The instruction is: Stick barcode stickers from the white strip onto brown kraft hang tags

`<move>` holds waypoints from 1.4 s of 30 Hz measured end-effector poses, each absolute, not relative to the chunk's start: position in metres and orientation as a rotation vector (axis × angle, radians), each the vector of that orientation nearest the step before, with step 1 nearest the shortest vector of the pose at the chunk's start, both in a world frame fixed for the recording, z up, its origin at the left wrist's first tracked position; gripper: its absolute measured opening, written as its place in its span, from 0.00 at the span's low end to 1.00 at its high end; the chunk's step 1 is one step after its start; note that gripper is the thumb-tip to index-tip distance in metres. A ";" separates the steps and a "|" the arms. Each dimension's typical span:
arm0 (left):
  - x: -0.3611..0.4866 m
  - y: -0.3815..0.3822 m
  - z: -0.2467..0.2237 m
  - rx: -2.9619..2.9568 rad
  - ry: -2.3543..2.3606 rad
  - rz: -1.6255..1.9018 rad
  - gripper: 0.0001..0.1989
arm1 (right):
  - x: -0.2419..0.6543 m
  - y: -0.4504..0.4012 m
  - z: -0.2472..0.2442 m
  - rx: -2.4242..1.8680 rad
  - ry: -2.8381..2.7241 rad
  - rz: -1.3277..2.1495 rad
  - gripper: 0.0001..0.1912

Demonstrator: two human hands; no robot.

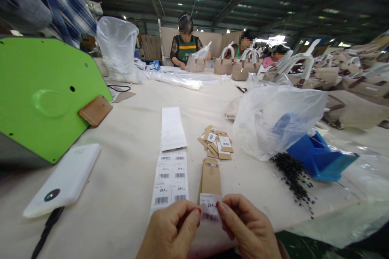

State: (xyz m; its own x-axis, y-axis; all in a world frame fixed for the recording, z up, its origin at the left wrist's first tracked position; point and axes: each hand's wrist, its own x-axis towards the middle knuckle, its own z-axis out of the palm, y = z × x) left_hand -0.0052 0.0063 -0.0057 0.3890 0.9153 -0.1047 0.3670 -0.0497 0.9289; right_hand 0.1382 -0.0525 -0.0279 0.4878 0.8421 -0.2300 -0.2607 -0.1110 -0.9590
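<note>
A white price label (209, 207) with a barcode is pinched at its two side edges, by my left hand (174, 228) on one side and my right hand (247, 226) on the other. It overlaps the lower end of a stack of brown card tags (210, 178). Left of the stack lies a strip of printed labels (172, 176), its upper part under folded white label sheets (173, 127). Beyond the stack is a loose pile of brown tags (224, 141), some bearing barcode labels.
A green machine (45, 89) with a brown phone (95, 110) leaning on it stands left, near a white power bank (65, 180). Black strings (293, 178), a blue container (322, 156) and plastic bags (273, 117) lie right. Several people and handbags (246, 68) are across the table.
</note>
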 end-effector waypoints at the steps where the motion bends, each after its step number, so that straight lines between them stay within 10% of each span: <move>1: -0.004 0.009 -0.004 1.634 1.184 0.719 0.08 | 0.140 -0.050 -0.028 -1.368 -0.517 0.991 0.19; 42: 0.025 0.053 -0.045 2.115 0.899 0.909 0.16 | 0.166 -0.003 -0.028 -1.607 -0.486 1.024 0.20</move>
